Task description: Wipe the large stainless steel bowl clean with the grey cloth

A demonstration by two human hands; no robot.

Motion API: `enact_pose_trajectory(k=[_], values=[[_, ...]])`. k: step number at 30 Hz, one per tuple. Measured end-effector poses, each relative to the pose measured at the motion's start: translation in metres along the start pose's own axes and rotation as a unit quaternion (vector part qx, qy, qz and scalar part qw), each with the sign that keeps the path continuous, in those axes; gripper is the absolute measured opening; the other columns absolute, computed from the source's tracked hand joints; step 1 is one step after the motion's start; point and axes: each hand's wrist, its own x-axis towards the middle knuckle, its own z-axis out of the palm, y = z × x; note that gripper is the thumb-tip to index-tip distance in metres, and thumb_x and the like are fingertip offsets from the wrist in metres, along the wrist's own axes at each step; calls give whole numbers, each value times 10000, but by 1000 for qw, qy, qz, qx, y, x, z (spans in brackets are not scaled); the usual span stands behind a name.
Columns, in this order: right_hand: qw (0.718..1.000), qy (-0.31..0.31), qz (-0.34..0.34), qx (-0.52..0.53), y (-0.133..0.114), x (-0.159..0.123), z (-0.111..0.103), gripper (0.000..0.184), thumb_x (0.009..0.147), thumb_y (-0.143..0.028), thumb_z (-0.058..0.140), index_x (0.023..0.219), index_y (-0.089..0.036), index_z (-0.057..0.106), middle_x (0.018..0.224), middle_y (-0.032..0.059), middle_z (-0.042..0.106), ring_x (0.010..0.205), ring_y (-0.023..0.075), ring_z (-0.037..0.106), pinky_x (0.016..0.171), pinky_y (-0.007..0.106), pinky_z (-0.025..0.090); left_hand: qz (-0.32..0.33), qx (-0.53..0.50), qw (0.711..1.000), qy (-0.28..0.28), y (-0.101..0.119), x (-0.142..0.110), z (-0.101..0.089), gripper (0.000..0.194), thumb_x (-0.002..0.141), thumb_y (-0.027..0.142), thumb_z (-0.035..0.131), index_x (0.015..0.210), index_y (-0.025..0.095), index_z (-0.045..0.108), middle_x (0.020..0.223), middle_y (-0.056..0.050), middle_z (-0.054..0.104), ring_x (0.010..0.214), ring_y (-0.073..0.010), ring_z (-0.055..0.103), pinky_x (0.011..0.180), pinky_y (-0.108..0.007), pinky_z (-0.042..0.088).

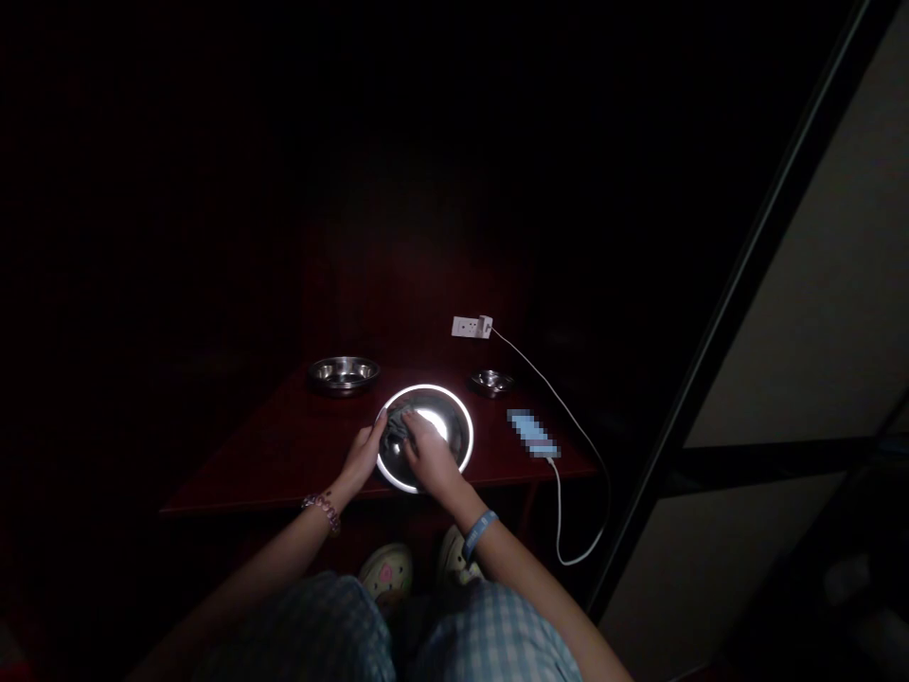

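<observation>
The bowl (458, 438) is silver, edged in glaring white; the cloth (396, 428) looks grey, though dimness muddies it. Dark red surface (284, 445), blue-and-white checked trousers (497, 630), blue wristband (479, 536).

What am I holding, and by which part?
Left hand: the large metal bowl, by its left rim. Right hand: a bunched grey cloth, exact part unclear.
</observation>
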Motion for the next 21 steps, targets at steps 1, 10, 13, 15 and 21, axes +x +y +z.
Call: enact_pose_trajectory(k=[1,10,13,15,21], values=[[1000,-5,-5,7,-2,0,0,533,888,-122,469,1415,-182,518,1440,104,559,1364,204,491,1148,387,396,-2,1,1000,4,0,0,0,705,672,841,484,714,166,682,650,-77,694,712,-246,644,677,-322,470],[992,-105,47,48,-14,-3,-13,315,919,-225,536,1182,-161,696,1104,89,750,1015,197,695,942,293,503,-1,51,996,71,3,-1,-5,771,701,879,396,672,160,671,673,-98,708,744,-267,656,688,-344,481],[991,-113,51,50,-13,-6,-18,291,918,-246,555,1149,-167,713,1060,78,755,984,191,692,916,278,494,4,48,996,71,3,0,-5,794,701,880,400,735,148,704,730,-114,736,800,-282,675,713,-346,494],[989,-118,47,70,-14,-8,-21,285,933,-297,556,1130,-174,722,1023,70,759,960,188,692,899,277,496,2,43,997,63,2,1,-5,801,699,879,408,757,142,718,731,-118,740,800,-283,681,720,-349,498],[984,-120,72,112,-16,-12,-24,569,1054,-400,218,1017,-167,737,962,74,761,946,183,696,875,292,510,-2,7,998,55,0,1,-5,812,697,865,445,828,120,740,772,-140,754,811,-279,703,780,-363,515]])
